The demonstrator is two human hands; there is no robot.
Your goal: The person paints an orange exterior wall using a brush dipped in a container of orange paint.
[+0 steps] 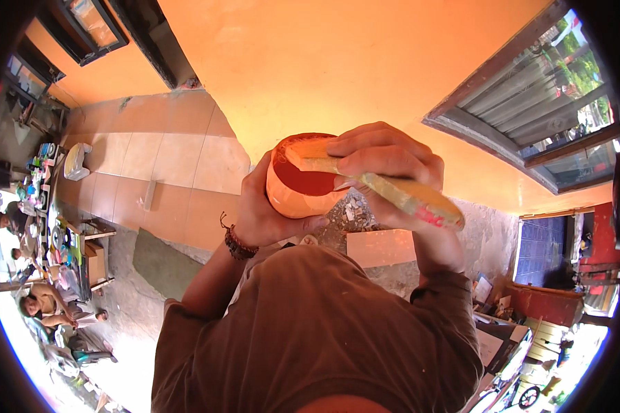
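My left hand (255, 206), with a beaded bracelet at its wrist, is wrapped round the side of an orange round paint pot (300, 199). The pot is tilted, so its orange-red inside shows. My right hand (393, 162) grips a paintbrush (413, 199) with a worn, yellowish handle. Its head is orange and lies over the pot's mouth, against the far rim. Part of the brush is hidden behind my right fingers.
Straight ahead stands an orange wall (310, 62), with a dark-framed window (530, 110) on the right. Tiles (179, 158) cover the floor at left. A grey sheet (165, 261) lies there. People sit beside a cluttered table (62, 234) at far left.
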